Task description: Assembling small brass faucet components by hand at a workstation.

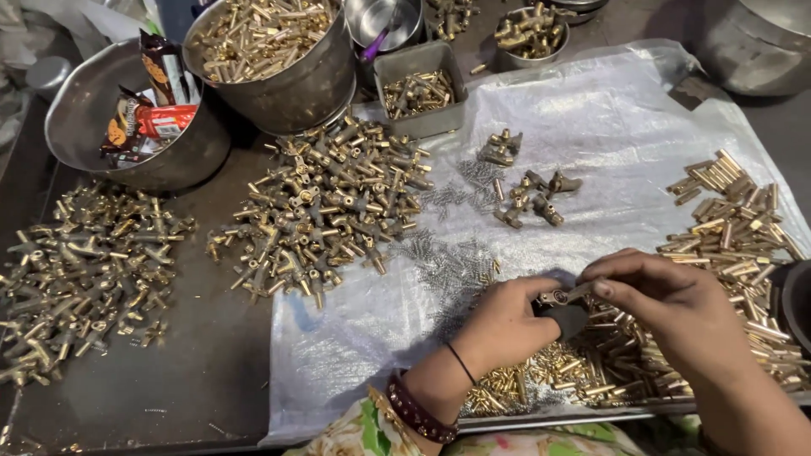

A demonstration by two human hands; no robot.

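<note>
1. The bench is a dark surface, its right half covered by a crinkled clear plastic sheet. The work sits at the near edge of that sheet, right in front of the person.

2. Big metal bowls stand along the far side: one heaped with brass pins, another holding snack wrappers. A small rectangular tin of brass bits lies between them and the sheet.

3. Two loose heaps of brass fittings lie left of the hands: a far-left heap on bare bench, and a centre heap at the sheet's edge. A pile of brass pins spreads to the right and runs under the hands (the right hand is plainly nearer to it).

4. A scatter of small grey springs lies just beyond the left hand, with a few dark assembled fittings farther off.

5. The left hand is closed around a small fitting with a dark handle, gripping it from the left. The right hand meets it from the right, thumb and forefinger pinched on a slim brass piece at the fitting's top.

6. The hands are together on that one fitting. Its long axis runs roughly left to right, tilted slightly up toward the right hand (the exact join is too small to tell).
</note>
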